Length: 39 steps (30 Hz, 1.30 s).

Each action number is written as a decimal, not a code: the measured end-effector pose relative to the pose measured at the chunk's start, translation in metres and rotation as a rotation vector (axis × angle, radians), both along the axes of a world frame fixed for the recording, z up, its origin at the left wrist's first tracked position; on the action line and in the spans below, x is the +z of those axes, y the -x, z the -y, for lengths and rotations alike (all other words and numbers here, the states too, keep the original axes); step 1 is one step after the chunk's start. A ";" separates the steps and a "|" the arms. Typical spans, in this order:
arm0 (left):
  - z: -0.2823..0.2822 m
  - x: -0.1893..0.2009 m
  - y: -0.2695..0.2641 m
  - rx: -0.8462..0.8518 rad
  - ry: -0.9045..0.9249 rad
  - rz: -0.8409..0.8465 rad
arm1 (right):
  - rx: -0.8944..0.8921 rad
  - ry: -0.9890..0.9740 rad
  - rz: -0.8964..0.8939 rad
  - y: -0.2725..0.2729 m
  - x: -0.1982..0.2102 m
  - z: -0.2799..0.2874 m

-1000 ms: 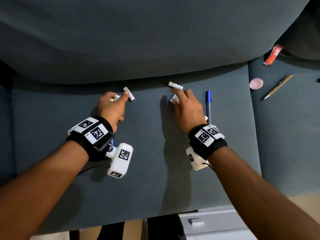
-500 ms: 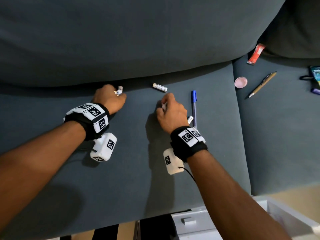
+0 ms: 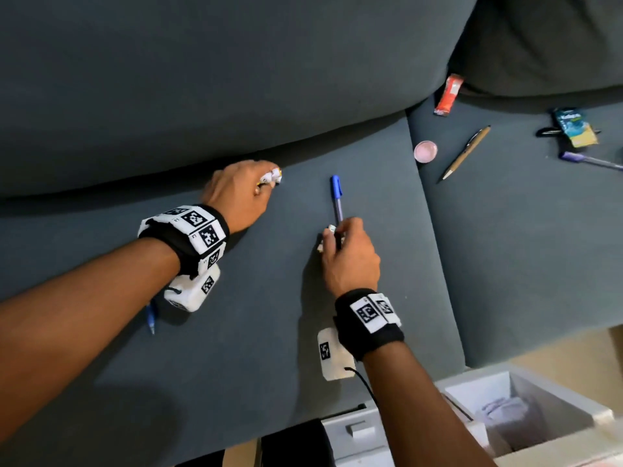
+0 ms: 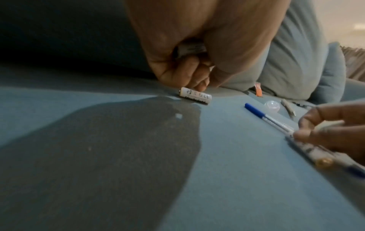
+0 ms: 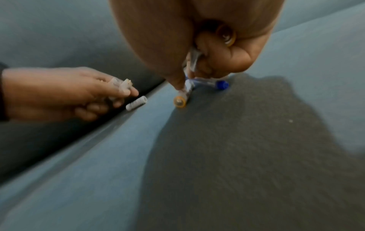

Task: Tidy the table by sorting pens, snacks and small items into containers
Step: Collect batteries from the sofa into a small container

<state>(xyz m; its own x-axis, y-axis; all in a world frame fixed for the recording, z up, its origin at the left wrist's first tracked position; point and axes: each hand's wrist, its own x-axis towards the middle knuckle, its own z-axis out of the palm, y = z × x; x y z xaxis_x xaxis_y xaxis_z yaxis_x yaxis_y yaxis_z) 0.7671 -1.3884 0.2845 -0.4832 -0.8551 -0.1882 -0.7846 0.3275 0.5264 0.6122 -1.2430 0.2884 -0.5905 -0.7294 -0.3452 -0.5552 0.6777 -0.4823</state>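
My left hand is by the sofa backrest, curled round white batteries in its fingers and palm. Its fingertips touch one more loose battery that lies on the blue-grey cushion. My right hand grips batteries too, one in the palm and one at the fingertips. Its thumb and finger also pinch the barrel of a blue capped pen, which lies on the cushion.
On the right cushion lie a pink lid, a tan pen, a red snack wrapper, a teal snack packet and a purple pen. White bins stand below the sofa edge. Another blue pen lies under my left forearm.
My left hand has moved right along the backrest to the last loose battery. My right hand took up its battery and shifted right onto the blue pen.
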 end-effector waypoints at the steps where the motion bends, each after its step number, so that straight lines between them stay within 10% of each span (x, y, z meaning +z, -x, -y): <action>1: 0.001 -0.003 0.000 -0.039 0.002 0.083 | 0.060 -0.031 -0.032 -0.003 -0.002 0.002; 6: 0.000 -0.008 0.003 -0.160 0.051 0.301 | 0.331 -0.101 -0.063 -0.024 -0.005 0.009; 18: 0.014 0.020 0.023 -0.282 0.027 0.567 | 0.273 -0.043 0.282 0.001 0.012 0.005; 27: -0.075 0.036 0.004 0.331 -0.917 -0.382 | -0.141 0.226 0.561 -0.028 0.004 -0.041; 39: -0.155 0.037 -0.077 0.622 -1.128 -0.629 | 0.129 0.164 0.416 -0.134 0.021 -0.067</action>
